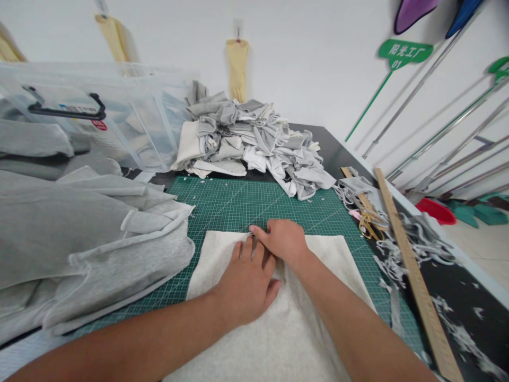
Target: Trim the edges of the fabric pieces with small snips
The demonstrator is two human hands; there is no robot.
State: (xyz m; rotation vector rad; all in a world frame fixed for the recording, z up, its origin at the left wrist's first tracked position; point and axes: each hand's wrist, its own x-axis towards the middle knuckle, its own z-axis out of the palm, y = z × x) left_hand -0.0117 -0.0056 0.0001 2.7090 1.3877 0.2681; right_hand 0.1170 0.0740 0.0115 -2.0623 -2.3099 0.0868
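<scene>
A cream-coloured piece of cloth lies spread on the green cutting mat, with its straight far edge across the mat. My left hand rests flat on the cloth, fingers stretched out and slightly apart, with nothing in it. Just beyond and to the right, my right hand is at the cloth's far edge. Its thumb points left along that edge, close to my left fingertips, and its other fingers are curled in. Whatever those fingers may hold is hidden.
Grey cloth pieces are stacked at left, before a clear plastic box. A heap of fabric scraps sits at the back. Gold-handled scissors, a long wooden ruler and cloth offcuts lie at right.
</scene>
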